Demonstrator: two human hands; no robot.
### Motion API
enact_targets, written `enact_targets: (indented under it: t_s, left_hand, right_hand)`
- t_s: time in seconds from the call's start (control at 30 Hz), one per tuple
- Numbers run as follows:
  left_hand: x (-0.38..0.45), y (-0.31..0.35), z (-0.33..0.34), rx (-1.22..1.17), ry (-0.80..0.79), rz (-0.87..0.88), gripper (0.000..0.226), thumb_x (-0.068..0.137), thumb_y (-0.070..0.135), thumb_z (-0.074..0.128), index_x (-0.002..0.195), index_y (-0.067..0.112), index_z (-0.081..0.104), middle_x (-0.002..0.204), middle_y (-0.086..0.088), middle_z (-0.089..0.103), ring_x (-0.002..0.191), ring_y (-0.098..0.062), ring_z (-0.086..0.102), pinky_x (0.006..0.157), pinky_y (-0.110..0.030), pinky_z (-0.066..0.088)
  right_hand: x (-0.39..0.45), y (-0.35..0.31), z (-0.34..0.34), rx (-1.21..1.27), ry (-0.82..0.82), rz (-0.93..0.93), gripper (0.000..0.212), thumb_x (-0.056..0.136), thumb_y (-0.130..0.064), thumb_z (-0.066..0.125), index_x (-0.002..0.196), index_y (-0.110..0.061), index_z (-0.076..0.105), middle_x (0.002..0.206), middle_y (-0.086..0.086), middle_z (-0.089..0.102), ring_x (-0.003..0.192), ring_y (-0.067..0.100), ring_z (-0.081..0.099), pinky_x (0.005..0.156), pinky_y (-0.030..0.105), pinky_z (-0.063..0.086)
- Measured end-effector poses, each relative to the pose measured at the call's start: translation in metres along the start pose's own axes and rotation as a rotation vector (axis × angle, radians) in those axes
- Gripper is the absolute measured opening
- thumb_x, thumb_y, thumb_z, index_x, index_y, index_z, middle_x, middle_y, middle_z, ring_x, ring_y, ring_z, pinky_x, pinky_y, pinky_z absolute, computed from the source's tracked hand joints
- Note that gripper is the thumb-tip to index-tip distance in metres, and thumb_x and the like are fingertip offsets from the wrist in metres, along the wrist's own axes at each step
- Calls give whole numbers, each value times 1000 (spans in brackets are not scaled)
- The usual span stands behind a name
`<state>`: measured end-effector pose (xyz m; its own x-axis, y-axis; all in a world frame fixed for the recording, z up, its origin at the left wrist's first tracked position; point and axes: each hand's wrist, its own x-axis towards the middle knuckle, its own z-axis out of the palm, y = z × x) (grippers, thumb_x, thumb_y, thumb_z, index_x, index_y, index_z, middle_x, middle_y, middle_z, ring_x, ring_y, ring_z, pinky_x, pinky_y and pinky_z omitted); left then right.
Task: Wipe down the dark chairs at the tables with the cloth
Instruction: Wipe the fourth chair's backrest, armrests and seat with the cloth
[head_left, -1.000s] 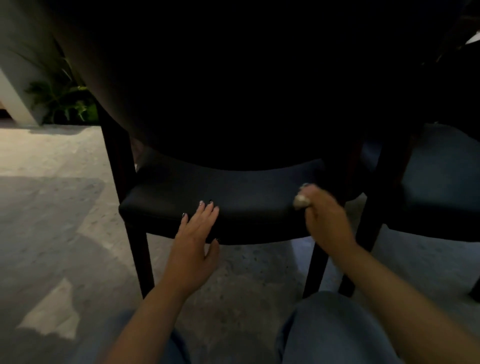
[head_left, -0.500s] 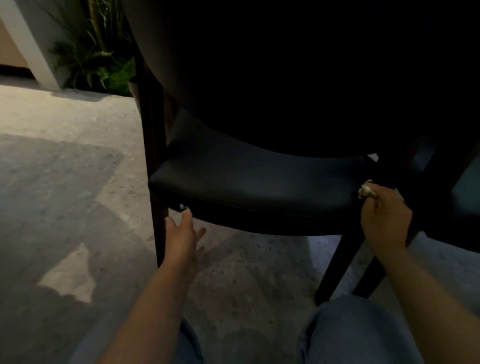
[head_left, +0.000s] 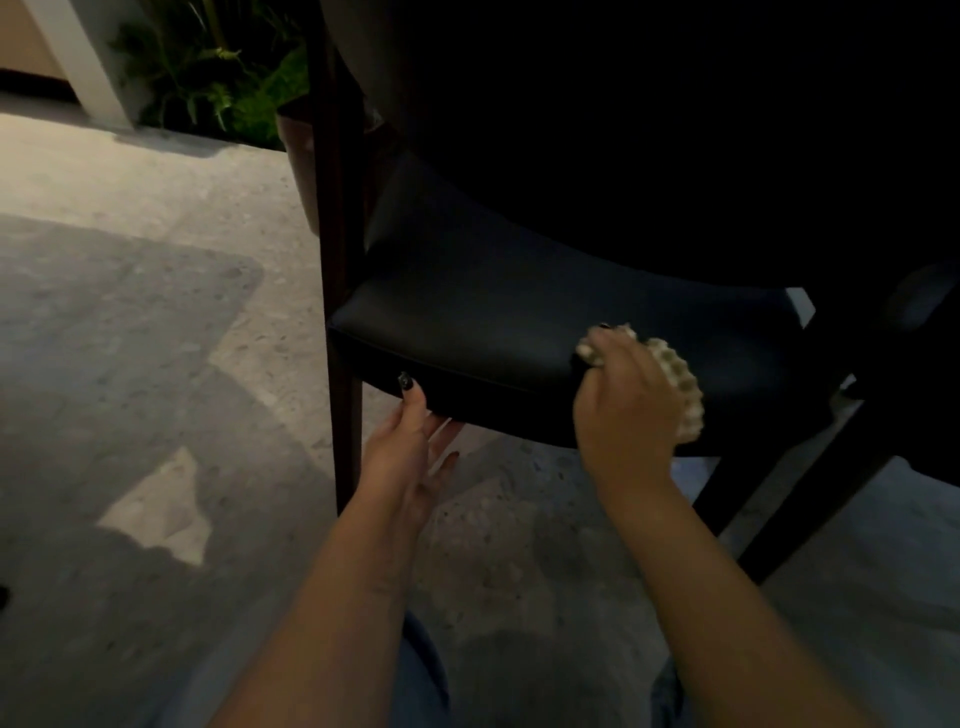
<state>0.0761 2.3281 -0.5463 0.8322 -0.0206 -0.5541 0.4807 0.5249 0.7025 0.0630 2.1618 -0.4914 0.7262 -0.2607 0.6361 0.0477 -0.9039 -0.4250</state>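
Observation:
A dark chair (head_left: 493, 306) with a black padded seat fills the middle of the view, its back lost in shadow above. My right hand (head_left: 623, 410) grips a pale knobbly cloth (head_left: 675, 379) and holds it against the seat's front edge, right of centre. My left hand (head_left: 410, 447) is at the seat's front left underside, thumb up on the front face and fingers reaching beneath the seat. The fingers are mostly hidden by the hand and the seat.
A second dark chair (head_left: 924, 301) stands close on the right, its legs (head_left: 810, 499) crossing near my right hand. Potted green plants (head_left: 218, 78) stand at the back left beside a white pillar (head_left: 78, 52). Speckled stone floor (head_left: 130, 338) spreads to the left. My jeans-clad knees are below.
My right hand has slid the cloth leftward from the seat's right corner along the front edge. My left hand dropped from the seat top to the front left underside. The view shifted left.

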Motion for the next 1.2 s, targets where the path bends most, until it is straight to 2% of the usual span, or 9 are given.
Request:
enact_targets:
  t_s: [0.17, 0.3, 0.43, 0.53, 0.6, 0.8, 0.97, 1.07, 1.2]
  left_hand:
    - [-3, 3, 4, 24, 56, -2, 21, 95, 53, 49, 97, 35, 59, 91, 9, 76, 78, -3, 72, 79, -36, 46]
    - [-5, 6, 7, 36, 80, -27, 22, 96, 52, 50, 96, 33, 63, 87, 12, 76, 72, 0, 71, 72, -30, 46]
    - [-7, 7, 9, 22, 102, -57, 18, 102, 41, 44, 106, 33, 60, 97, 10, 72, 87, -7, 68, 85, -32, 46]
    - [-12, 13, 3, -80, 103, -92, 32, 102, 46, 38, 102, 25, 62, 96, 3, 70, 92, -14, 67, 92, -36, 45]
    - [-15, 19, -2, -190, 158, -95, 43, 103, 49, 30, 102, 22, 63, 99, -3, 69, 93, -18, 67, 92, -37, 45]
    - [-16, 29, -11, -282, 260, -41, 59, 103, 52, 18, 128, 12, 53, 109, -6, 65, 97, -19, 62, 97, -38, 41]
    - [-14, 37, -20, -334, 403, 14, 57, 103, 46, 18, 130, 10, 52, 134, -9, 57, 121, -22, 55, 98, -36, 39]
    - [-14, 39, -22, -373, 520, 97, 48, 103, 39, 21, 126, 12, 54, 134, -8, 55, 116, -19, 55, 98, -35, 39]
    - [-17, 41, -19, -375, 600, 126, 47, 102, 31, 24, 136, 9, 49, 143, -10, 47, 129, -22, 46, 97, -33, 38]
  right_hand:
    - [5, -59, 34, 158, -164, -244, 32, 81, 8, 50, 107, 9, 67, 108, 23, 68, 105, 35, 64, 96, 40, 48]
    - [27, -90, 56, 192, -456, -396, 37, 86, 3, 47, 121, 5, 60, 122, 21, 61, 115, 32, 57, 103, 36, 40]
    - [42, -129, 83, 218, -746, -663, 31, 95, -12, 45, 124, -6, 55, 125, 11, 57, 119, 25, 50, 108, 38, 31]
    - [46, -134, 92, -198, -707, -883, 35, 99, -38, 37, 124, -20, 54, 134, 2, 51, 138, 24, 32, 115, 54, 13]
    - [43, -122, 86, -351, -661, -978, 41, 96, -38, 42, 134, -23, 48, 146, 6, 38, 143, 29, 21, 112, 63, 10]
    - [21, -80, 61, -500, -637, -1134, 50, 98, -25, 38, 147, -19, 31, 158, 17, 10, 143, 47, 5, 106, 71, 17]
    - [18, -106, 69, -536, -608, -1159, 63, 92, -19, -1, 143, -4, 32, 154, 23, 18, 140, 51, 15, 107, 68, 17]
    - [16, -123, 89, -512, -595, -1166, 48, 101, -16, 13, 145, -1, 26, 155, 24, 15, 142, 48, 9, 110, 65, 10]
    - [10, -128, 100, -626, -559, -1244, 44, 103, -22, 27, 141, -4, 40, 152, 22, 26, 142, 48, 7, 111, 64, 8]
